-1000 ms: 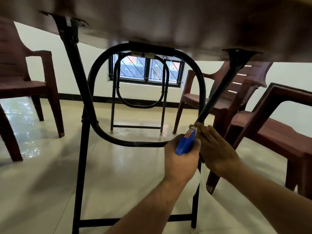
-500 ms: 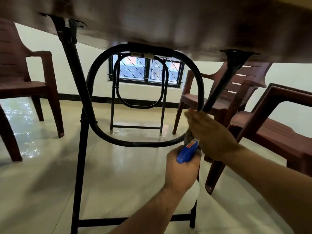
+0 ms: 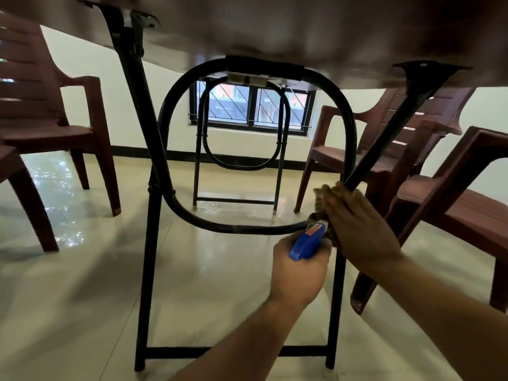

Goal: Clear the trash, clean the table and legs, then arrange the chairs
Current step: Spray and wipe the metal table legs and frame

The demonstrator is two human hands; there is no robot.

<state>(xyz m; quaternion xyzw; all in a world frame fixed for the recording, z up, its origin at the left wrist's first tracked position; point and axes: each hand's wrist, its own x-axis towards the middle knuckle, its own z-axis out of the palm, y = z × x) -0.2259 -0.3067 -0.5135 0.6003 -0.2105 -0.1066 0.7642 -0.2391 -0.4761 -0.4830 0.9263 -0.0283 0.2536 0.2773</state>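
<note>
Now, under the table, my right hand wraps a cloth round the leg where the brace joins, fingers curled to wipe it; my left hand grips a blue bottle just beside, presumably kept close for spraying.

Right hand presses cloth on black table leg; left hand grips blue bottle

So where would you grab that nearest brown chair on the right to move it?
Probably its armrest: on this chair it is a raised, bare bar with an open gap underneath for fingers to wrap around. Come down from above, on its near side.
</note>
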